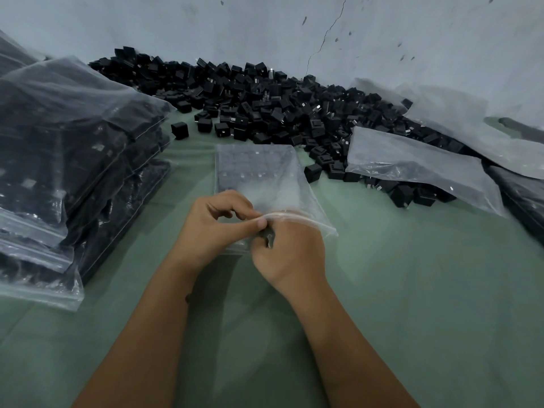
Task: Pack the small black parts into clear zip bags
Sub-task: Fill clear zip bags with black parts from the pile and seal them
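This looks like a small packing workshop, a plain piecework station. A counter [412,290] covered in green cloth carries a large loose heap of black parts [265,95] along its far edge. Left of the heap rises a stack of filled zip bags [59,160]; right of it lie empty clear bags [412,160]. Behind the heap stands a bare, cracked, stained wall [294,25].

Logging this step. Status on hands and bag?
Left hand and right hand both pinch the zip bag mouth. Parts already inside. Loose parts pile behind, nothing blocking.
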`<state>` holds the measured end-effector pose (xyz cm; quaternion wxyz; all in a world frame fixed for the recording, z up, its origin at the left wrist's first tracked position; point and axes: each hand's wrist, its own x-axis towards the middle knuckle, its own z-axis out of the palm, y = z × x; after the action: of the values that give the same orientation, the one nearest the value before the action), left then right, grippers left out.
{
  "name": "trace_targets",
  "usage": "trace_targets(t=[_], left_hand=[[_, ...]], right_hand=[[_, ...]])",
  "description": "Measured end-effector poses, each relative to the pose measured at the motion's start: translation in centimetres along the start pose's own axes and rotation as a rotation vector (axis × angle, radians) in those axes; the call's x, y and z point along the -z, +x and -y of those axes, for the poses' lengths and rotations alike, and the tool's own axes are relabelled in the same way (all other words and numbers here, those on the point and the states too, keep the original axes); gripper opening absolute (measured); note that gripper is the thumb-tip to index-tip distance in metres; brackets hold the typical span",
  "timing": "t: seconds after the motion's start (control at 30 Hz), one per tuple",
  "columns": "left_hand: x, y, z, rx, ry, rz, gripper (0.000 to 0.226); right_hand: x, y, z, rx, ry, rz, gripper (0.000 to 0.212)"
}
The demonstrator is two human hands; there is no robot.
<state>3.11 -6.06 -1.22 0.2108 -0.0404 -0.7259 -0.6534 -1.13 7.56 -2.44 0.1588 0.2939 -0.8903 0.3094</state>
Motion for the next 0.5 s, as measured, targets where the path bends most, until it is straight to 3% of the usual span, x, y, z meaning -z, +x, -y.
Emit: trace_targets(t=[0.17,0.27,0.37,0.5], left_hand=[[-0.1,0.1,-0.1,0.005,0.011,0.03,0.022],[0.2,0.2,0.3,0.039,0.009,0.039,0.022],[0.2,0.4,0.7,0.079,0.02,-0.172,0.023],[1.0,1.1,1.9,0.213,0.132,-0.56,0.017]], right_hand=[[-0.8,0.0,-0.1,0.021,-0.069,0.018,0.019],[-1.0,0.0,-0.3,0.01,-0.064,0.049,0.007],[-1.1,0.3,-0.4,-0.032,-0.094,0.169,0.033],[-1.2,1.1,-0.7,-0.039,-0.091,0.227,0.04]])
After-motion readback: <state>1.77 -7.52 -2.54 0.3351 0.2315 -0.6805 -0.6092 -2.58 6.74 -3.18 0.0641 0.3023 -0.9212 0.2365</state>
